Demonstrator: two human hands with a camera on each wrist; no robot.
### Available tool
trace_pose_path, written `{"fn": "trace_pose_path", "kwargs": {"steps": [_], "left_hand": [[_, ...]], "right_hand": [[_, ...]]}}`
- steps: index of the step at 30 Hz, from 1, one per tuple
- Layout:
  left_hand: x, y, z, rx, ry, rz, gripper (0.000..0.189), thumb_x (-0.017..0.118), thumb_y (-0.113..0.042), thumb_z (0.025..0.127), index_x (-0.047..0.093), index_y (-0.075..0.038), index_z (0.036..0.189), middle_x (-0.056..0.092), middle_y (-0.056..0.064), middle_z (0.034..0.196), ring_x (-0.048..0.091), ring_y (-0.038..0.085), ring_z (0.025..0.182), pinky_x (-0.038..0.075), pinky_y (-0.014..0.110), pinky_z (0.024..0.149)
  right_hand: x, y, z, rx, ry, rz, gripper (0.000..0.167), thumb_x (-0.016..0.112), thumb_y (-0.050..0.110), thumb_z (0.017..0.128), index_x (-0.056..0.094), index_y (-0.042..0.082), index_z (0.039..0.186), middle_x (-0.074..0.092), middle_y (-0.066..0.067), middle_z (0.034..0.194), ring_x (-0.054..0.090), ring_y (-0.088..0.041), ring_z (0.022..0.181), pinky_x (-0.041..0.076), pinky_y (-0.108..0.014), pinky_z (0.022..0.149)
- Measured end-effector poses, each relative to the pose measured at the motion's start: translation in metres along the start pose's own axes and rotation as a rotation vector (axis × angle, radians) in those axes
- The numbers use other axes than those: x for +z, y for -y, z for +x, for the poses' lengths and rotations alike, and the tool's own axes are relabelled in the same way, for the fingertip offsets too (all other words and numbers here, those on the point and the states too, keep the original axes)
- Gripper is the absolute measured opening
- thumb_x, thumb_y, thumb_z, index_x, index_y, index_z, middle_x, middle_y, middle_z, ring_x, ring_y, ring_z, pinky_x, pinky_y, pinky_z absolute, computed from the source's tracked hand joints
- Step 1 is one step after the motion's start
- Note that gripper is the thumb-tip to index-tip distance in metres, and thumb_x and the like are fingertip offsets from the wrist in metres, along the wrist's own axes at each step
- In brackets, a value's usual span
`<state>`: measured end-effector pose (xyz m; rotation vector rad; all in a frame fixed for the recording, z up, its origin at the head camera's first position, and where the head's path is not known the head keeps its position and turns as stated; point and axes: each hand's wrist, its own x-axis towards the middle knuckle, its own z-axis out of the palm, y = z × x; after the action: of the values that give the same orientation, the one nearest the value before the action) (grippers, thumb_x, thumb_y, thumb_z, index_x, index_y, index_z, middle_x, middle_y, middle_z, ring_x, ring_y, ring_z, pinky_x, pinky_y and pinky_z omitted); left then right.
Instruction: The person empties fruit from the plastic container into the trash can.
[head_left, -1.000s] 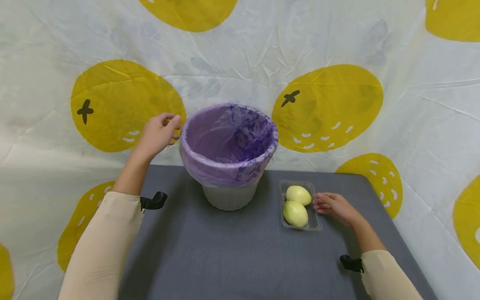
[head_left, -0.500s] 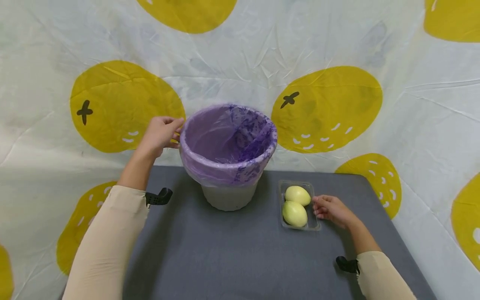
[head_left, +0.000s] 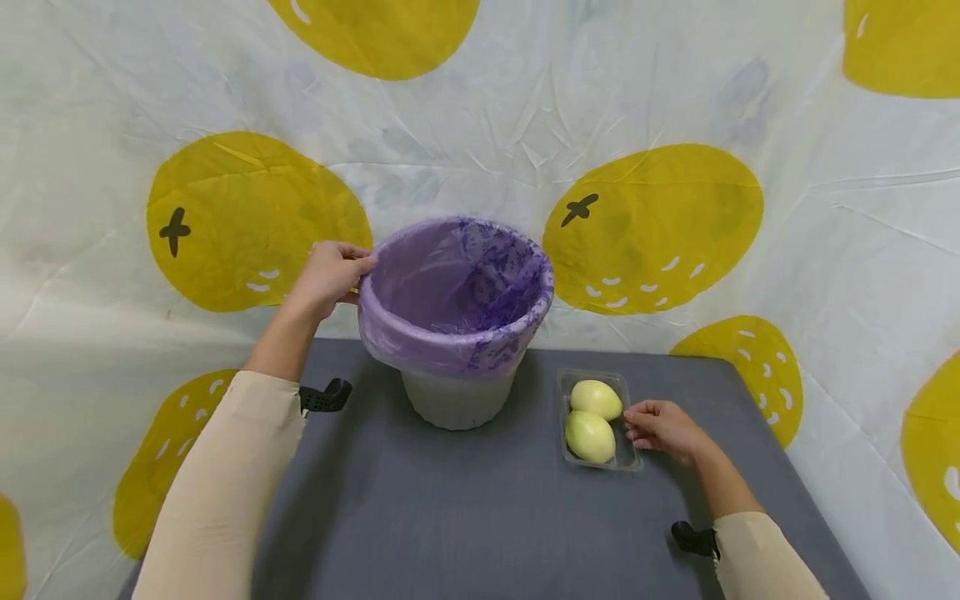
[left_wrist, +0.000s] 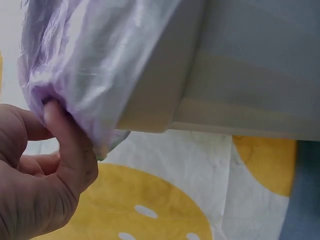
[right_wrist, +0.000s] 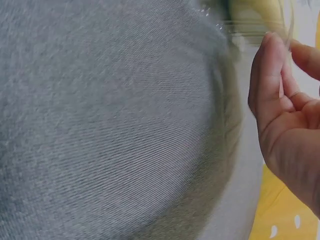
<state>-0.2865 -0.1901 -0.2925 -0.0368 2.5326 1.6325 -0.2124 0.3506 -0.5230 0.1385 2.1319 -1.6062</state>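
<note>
A white bin (head_left: 457, 404) lined with a purple plastic bag (head_left: 431, 354) stands at the back of the table, the bag folded down over its rim. At the bin's left rim, my left hand (head_left: 326, 277) pinches the bag; the left wrist view shows fingertips pushed into the purple film (left_wrist: 55, 85). Right of the bin lies a clear plastic tray (head_left: 602, 464) with two smooth, pale yellow oval fruits (head_left: 590, 437) in it. My right hand (head_left: 663, 429) holds the tray's right edge between thumb and fingers. In the right wrist view the tray's corner (right_wrist: 247, 27) shows at the fingertips.
The dark grey table (head_left: 465, 525) has its far edge close to a white cloth backdrop (head_left: 480, 108) printed with large yellow fruit. The table's right edge runs just beyond my right forearm. Each wrist carries a small black camera mount (head_left: 326, 396).
My left hand has come right and slightly down onto the bin's rim and taken hold of the bag. My right hand's fingers have closed on the tray's edge; tray and bin have stayed put.
</note>
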Motion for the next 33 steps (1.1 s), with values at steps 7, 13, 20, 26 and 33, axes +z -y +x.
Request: {"fn": "trace_pose_path", "kwargs": {"steps": [7,13,20,26,33], "left_hand": [[0.002,-0.004,0.000,-0.016,-0.009,-0.015,0.046,0.053,-0.023,0.109,0.052,0.004,0.146,0.054,0.014,0.121,0.059,0.014,0.078,0.059,0.024,0.060],[0.005,-0.001,-0.001,-0.016,-0.020,-0.010,0.046,0.051,-0.023,0.109,0.051,0.004,0.146,0.054,0.016,0.123,0.060,0.015,0.080,0.060,0.026,0.061],[0.006,0.000,-0.001,-0.007,-0.029,-0.007,0.047,0.052,-0.024,0.109,0.050,0.003,0.148,0.053,0.019,0.131,0.062,0.016,0.086,0.061,0.027,0.062],[0.006,-0.001,-0.001,0.003,-0.035,0.002,0.047,0.051,-0.024,0.110,0.050,0.004,0.147,0.053,0.019,0.132,0.061,0.017,0.088,0.062,0.027,0.063],[0.007,-0.003,-0.002,-0.004,-0.038,0.012,0.046,0.051,-0.024,0.110,0.052,0.004,0.146,0.053,0.020,0.132,0.062,0.019,0.090,0.062,0.027,0.064]], "right_hand": [[-0.001,0.005,0.000,-0.005,0.010,-0.015,0.032,0.055,0.018,0.108,0.059,-0.013,0.118,0.069,-0.003,0.092,0.067,-0.011,0.080,0.062,-0.026,0.073],[0.002,0.001,-0.001,-0.007,0.004,-0.011,0.030,0.053,0.013,0.109,0.058,-0.015,0.117,0.068,-0.005,0.092,0.066,-0.010,0.080,0.061,-0.024,0.073],[0.004,0.006,-0.006,0.002,-0.037,0.011,0.029,0.054,0.011,0.108,0.058,-0.015,0.118,0.071,-0.005,0.093,0.069,-0.011,0.078,0.063,-0.026,0.073],[0.006,0.011,-0.008,0.023,-0.071,-0.005,0.031,0.055,0.014,0.108,0.059,-0.015,0.120,0.073,-0.004,0.093,0.070,-0.011,0.078,0.063,-0.027,0.072],[0.007,0.011,-0.008,0.037,-0.091,-0.015,0.036,0.056,0.015,0.108,0.059,-0.017,0.124,0.074,-0.005,0.093,0.071,-0.011,0.079,0.064,-0.028,0.072]]}}
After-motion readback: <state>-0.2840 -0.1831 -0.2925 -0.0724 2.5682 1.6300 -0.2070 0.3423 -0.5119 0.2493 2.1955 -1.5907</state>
